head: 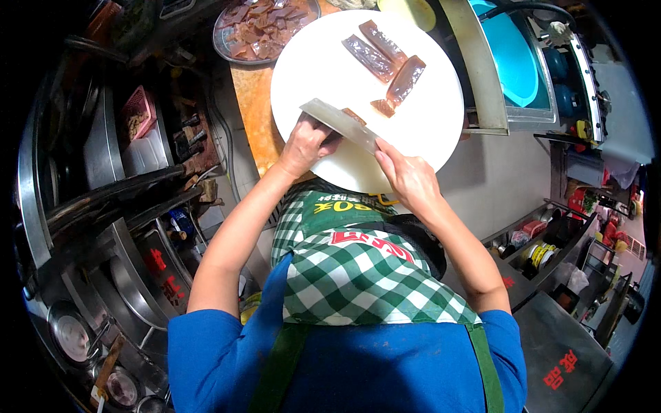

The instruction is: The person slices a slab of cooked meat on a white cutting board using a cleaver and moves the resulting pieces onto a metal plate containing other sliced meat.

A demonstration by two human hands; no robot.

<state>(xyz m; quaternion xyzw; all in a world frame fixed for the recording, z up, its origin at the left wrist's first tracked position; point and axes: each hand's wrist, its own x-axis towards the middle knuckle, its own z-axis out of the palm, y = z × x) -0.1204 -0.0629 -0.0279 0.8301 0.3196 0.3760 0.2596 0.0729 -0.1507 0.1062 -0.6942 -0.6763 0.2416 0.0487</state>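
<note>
My right hand (413,178) grips a cleaver (341,126) by its handle end, and the broad blade slants up to the left over a round white cutting board (299,77). At the blade's left end is my left hand (308,144), its fingers curled and partly hidden by the blade, so what they hold does not show. A brown jelly-like piece (355,115) peeks out just beyond the blade. Farther up the board lie glossy brown jelly-like strips (406,80), with a small cut piece (382,107) at the near end of one.
A plate (221,45) heaped with cut brown pieces (263,28) stands at the board's upper left on an orange-brown surface (248,113). A turquoise basin (508,57) sits in a metal sink at right. Metal counters flank me, and a pink basket (139,113) is at left.
</note>
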